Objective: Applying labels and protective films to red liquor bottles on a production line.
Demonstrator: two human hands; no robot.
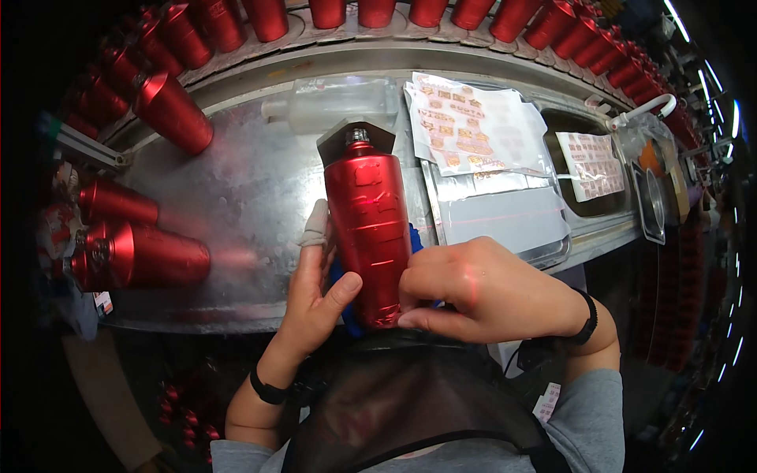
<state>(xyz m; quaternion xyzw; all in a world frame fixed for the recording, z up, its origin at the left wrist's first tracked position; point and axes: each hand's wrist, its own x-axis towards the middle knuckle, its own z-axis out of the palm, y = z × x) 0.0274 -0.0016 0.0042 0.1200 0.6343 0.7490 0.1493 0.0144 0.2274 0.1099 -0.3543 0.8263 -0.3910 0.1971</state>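
A glossy red bottle (369, 213) with raised shapes on its face lies in front of me, its dark-threaded neck at the far end against a dark angled plate (382, 137). Blue material (415, 238) shows beneath it. My left hand (314, 288) cups the bottle's left side, thumb at its edge and a pale cover on one fingertip. Curled against the lower right edge, my right hand (481, 292) has thumb and fingers pinched together near the bottle's base. Whatever lies between those fingertips is hidden.
Several red bottles lie at the left, one (162, 252) nearest me; more line a conveyor (315, 39) at the back. A clear bottle (339, 102) lies behind the plate. Printed sheets (473, 126) rest over a metal tray (505, 225), beside a sink with another sheet (591, 165).
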